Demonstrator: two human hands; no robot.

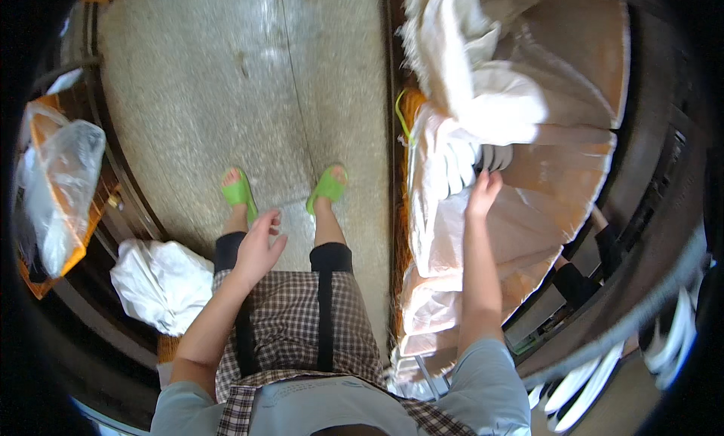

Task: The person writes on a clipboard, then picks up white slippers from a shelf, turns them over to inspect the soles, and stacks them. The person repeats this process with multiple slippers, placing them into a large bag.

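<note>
My right hand (484, 195) reaches into a crate lined with pale plastic (520, 217) on my right. Its partly visible fingers are stretched out and apart, with the tips at a row of white, curved, sole-shaped pieces (456, 167). Whether they touch a piece is hard to tell. The pieces stand on edge, packed side by side against the near wall of the liner. My left hand (260, 244) hangs in front of my checked apron (290, 323), fingers loosely bent and apart, holding nothing.
White woven cloth (483, 74) drapes over the farther part of the crates. On the left are an orange crate (79, 225) with clear plastic and a white sack (162, 281). More white pieces (588, 383) lie at lower right, near another person's dark sleeve (577, 285).
</note>
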